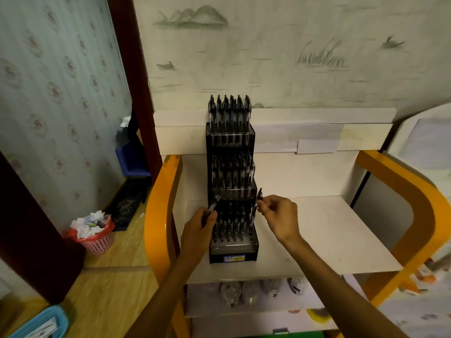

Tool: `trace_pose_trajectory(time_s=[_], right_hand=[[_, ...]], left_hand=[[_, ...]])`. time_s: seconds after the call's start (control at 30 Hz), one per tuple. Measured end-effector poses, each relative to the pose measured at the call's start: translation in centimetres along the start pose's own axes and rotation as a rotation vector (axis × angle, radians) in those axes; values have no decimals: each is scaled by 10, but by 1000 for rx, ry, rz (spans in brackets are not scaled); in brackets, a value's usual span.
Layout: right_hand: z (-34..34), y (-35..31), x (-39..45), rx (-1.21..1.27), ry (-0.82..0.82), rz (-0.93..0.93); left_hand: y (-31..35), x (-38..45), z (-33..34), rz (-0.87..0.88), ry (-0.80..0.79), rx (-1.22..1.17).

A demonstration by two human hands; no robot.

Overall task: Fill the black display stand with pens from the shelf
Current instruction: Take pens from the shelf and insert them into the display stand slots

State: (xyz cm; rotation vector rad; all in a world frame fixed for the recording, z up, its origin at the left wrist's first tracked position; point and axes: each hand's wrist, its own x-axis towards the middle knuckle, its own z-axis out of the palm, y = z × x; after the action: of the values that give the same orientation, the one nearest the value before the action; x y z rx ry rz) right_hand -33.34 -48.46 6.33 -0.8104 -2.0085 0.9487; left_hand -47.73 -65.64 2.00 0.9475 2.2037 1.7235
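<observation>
A tall black display stand (233,252) with three stepped tiers stands on the white shelf (329,235). Black pens fill the top and middle tiers and most of the bottom tier; a few holes at the bottom tier's right end (251,236) show no pen. My left hand (200,226) grips a pen (214,203) just left of the bottom tier, its tip pointing up and right. My right hand (280,215) pinches another pen (256,208), held nearly upright over the right end of the bottom tier.
Orange shelf frame rails (161,206) flank the white shelf. A lower shelf holds bagged goods (251,291). On the floor at left are a pink waste basket (97,240), a blue bin (131,157) and a light blue tray (41,323).
</observation>
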Motion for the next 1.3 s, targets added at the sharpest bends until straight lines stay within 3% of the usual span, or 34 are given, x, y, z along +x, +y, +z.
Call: trace_pose_trajectory(time_s=[0.2, 0.47, 0.8, 0.87, 1.03, 1.3], right_hand=[[10, 7, -4, -111, -35, -80], [24, 30, -16, -266, -161, -56], [29, 23, -16, -344, -198, 8], [31, 15, -18, -218, -216, 49], [40, -21, -21, 400, -345, 178], [45, -35, -23, 540, -334, 194]], left_hand=[[4, -3, -1, 30, 7, -76], [8, -6, -7, 91, 67, -68], [7, -6, -8, 51, 13, -100], [7, -6, -7, 59, 2, -119], [7, -5, -6, 84, -73, -28], [12, -4, -7, 145, -93, 86]])
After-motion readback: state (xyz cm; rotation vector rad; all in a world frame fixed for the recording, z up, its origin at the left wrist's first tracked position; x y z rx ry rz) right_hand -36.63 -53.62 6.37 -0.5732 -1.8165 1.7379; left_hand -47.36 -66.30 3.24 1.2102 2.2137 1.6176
